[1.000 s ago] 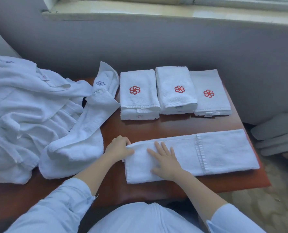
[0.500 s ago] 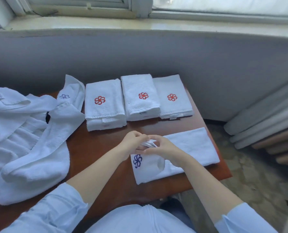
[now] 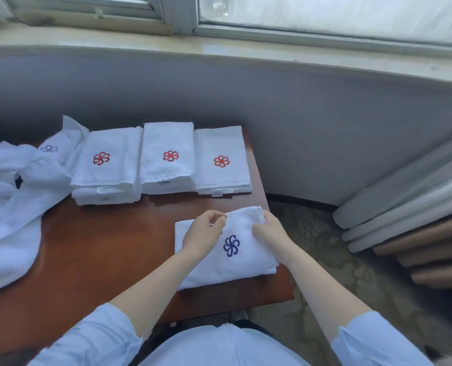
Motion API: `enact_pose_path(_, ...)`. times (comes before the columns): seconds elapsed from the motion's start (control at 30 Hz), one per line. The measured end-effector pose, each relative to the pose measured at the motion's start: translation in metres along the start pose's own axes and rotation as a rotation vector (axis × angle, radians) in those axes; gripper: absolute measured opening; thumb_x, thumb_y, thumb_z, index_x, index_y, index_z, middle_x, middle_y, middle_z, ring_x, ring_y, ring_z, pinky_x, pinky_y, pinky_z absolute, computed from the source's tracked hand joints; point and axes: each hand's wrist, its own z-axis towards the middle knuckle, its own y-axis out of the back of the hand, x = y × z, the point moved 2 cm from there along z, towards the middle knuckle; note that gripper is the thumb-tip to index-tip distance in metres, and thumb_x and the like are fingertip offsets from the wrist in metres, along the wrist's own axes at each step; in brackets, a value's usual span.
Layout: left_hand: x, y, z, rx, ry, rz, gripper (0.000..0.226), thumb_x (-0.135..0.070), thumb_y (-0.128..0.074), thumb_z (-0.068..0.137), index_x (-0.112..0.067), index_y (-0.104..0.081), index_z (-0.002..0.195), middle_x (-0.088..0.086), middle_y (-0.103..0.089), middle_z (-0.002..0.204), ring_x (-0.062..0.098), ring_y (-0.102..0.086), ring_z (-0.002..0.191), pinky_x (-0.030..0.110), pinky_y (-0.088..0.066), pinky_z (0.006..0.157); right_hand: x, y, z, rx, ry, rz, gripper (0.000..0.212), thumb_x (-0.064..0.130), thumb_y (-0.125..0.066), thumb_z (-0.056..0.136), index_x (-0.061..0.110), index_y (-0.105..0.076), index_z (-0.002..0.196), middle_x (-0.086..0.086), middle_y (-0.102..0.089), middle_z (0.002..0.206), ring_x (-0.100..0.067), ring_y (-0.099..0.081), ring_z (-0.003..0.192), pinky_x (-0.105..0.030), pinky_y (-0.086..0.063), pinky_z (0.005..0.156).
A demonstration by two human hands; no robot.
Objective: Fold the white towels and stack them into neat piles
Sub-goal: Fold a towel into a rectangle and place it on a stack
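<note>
Status: we have the folded towel [image 3: 242, 270] flat on the near right corner of the table [image 3: 100, 247], blue logo up. It lies well apart from the three piles along the far edge: left pile [image 3: 106, 170], middle pile [image 3: 168, 167], right pile [image 3: 220, 175], all with red logos.

Our left hand [image 3: 205, 233] sits on the towel's far left part with the fingers curled in, and it looks like a pinch on the far edge. Our right hand [image 3: 271, 231] has its fingers wrapped round the far right corner, thumb on top. Both are grasping cloth and neither is loose.

Handling, as we judge it: terry cloth, soft, light and floppy, with no stiffness of its own. It isn't fragile or slippery, but the layers will slide and splay if lifted by one edge. Best hold is both short sides, fingers under the whole stack and thumbs on top, so the fold stays closed. Keep it level on the way over.

Open point: the logo is blue and the piles are red, so it may want its own pile. The heap of unfolded towels [image 3: 5, 207] on the left is not yet folded, so the task is partway along.
</note>
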Motion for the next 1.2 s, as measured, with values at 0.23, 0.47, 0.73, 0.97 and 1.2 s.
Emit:
enact_pose_path(0.23, 0.022, -0.034, -0.008, -0.091, -0.065, 0.54, 0.033, -0.039, -0.054, 0.095, -0.037, -0.057, 0.128, -0.015, -0.052, 0.133, 0.009, -0.045, 0.124, 0.029, -0.041, 0.096, -0.027, 0.022, 0.029, 0.013, 0.035, -0.096, 0.046, 0.003, -0.048, 0.081, 0.023, -0.053, 0.123, -0.001, -0.062, 0.115, -0.018, -0.062, 0.097, -0.043, -0.057, 0.082)
enact_pose_path(0.47, 0.048, -0.061, -0.012, 0.11, 0.023, 0.976, 0.077, -0.07, -0.035, 0.092, -0.048, 0.007, 0.152, -0.011, 0.023, 0.161, 0.028, 0.029, 0.146, 0.065, 0.012, 0.112, -0.025, 0.021, 0.04, -0.001, 0.644, -0.922, 0.07, 0.008, -0.054, 0.085, 0.023, -0.035, 0.15, 0.002, -0.03, 0.156, -0.02, -0.027, 0.144, -0.035, -0.026, 0.113)
enact_pose_path(0.73, 0.061, -0.049, -0.006, 0.296, 0.008, 0.956, 0.106, -0.085, -0.043, 0.077, -0.052, 0.04, 0.134, -0.015, 0.057, 0.138, 0.023, 0.057, 0.125, 0.063, 0.03, 0.102, -0.037, 0.004, 0.057, 0.362, 0.569, -1.228, 0.086, 0.04, -0.056, 0.083, 0.029, -0.011, 0.156, -0.001, -0.01, 0.163, -0.021, -0.003, 0.151, -0.054, 0.011, 0.117)
enact_pose_path(0.97, 0.058, -0.025, -0.004, 0.302, -0.115, 1.033, 0.113, -0.059, -0.068, 0.078, -0.049, 0.02, 0.148, -0.011, 0.038, 0.155, 0.017, 0.045, 0.136, 0.058, 0.022, 0.111, -0.024, 0.003, 0.051, 0.305, 0.514, -1.192, 0.078, 0.042, -0.068, 0.072, 0.029, -0.032, 0.14, 0.0, -0.044, 0.123, -0.022, -0.045, 0.109, -0.034, -0.042, 0.091)
enact_pose_path(1.2, 0.064, 0.016, -0.024, 0.087, 0.021, 1.137, 0.082, -0.043, -0.058, 0.093, -0.049, -0.002, 0.153, 0.005, 0.025, 0.161, 0.032, 0.032, 0.144, 0.057, 0.018, 0.115, -0.034, -0.003, 0.036, 0.522, 0.247, -1.086, 0.065, 0.049, -0.073, 0.074, 0.027, -0.033, 0.121, 0.002, -0.052, 0.099, -0.017, -0.06, 0.078, -0.028, -0.049, 0.054)
